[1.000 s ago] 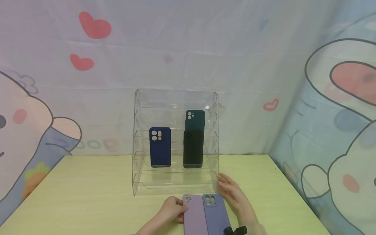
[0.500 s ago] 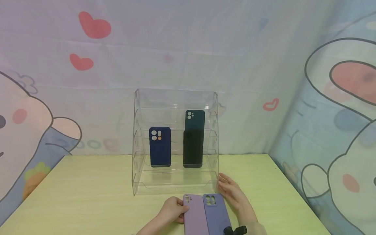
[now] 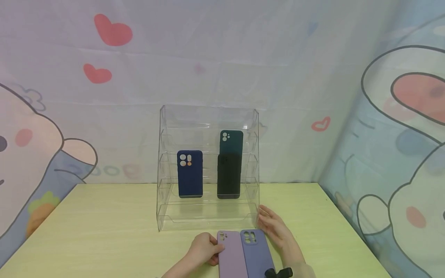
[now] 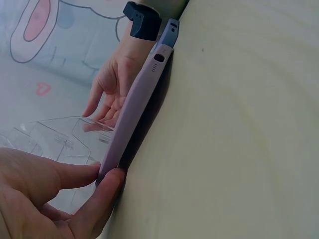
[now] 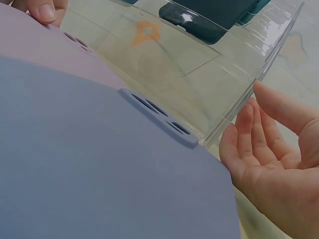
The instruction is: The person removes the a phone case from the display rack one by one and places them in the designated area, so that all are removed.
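While left hand (image 3: 202,247) pinches lilac case (image 3: 230,255) edge, right hand (image 3: 274,227) rests open, holding nothing, beside blue case (image 3: 256,255); bare counter (image 3: 104,231) left.

A navy case (image 3: 189,173) and two dark cases (image 3: 229,170) stand upright, shelved.

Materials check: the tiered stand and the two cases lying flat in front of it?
Tiered stand: clear rigid plastic, probably acrylic; see-through, glossy, with bright edge glints.
Lilac case: looks like soft matte silicone or TPU; no shine, rounded edges, moulded button bumps in the left wrist view. The left hand pinches its corner.
Blue-grey case: same matte, rubbery look, cut camera openings. Exact polymer cannot be told.
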`<state>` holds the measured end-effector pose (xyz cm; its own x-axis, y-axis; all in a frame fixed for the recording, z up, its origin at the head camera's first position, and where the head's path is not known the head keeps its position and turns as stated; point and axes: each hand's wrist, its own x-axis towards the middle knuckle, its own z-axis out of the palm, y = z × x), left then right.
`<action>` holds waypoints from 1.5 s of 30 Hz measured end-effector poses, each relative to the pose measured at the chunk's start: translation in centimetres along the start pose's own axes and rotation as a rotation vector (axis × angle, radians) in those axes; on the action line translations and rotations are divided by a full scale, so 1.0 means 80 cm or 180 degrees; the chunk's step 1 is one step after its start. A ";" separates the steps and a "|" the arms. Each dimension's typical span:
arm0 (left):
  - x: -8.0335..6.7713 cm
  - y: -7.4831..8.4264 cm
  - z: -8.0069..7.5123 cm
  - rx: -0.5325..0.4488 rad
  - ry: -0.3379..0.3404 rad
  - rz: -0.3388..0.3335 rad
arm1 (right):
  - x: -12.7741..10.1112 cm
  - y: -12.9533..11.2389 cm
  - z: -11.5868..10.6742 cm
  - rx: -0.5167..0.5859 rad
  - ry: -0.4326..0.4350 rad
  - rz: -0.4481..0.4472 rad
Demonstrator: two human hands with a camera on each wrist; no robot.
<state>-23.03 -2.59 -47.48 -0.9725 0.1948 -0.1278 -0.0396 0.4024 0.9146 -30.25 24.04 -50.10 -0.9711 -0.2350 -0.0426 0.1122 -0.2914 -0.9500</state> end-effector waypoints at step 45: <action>0.000 0.042 -0.084 0.0459 -0.0941 0.0503 | 0.002 0.003 0.001 -0.0055 -0.0067 -0.0042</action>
<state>-24.70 -7.26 -41.79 -0.8548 0.5063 -0.1140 0.1590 0.4645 0.8712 -30.38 23.89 -50.33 -0.9678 -0.2508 -0.0236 0.0954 -0.2785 -0.9557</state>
